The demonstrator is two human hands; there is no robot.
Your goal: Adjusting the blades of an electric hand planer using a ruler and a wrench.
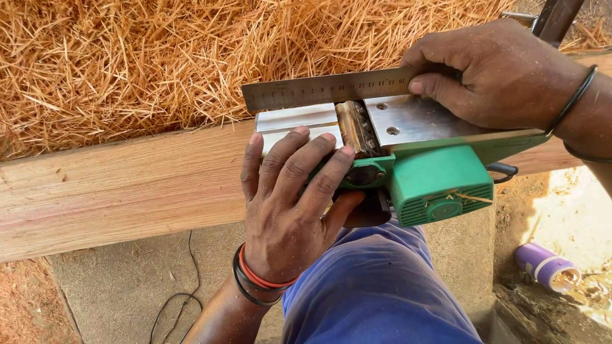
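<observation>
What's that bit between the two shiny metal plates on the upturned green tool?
In the head view, the ridged cutter drum sits between the front plate and rear plate of the green planer.

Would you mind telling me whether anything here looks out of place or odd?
The green electric planer lies upside down on the wooden beam, sole upward. A purple bottle lies tipped over on the dirt.

Green planer with silver sole, steel-grey ruler, blue trousers, purple-and-white bottle
</observation>
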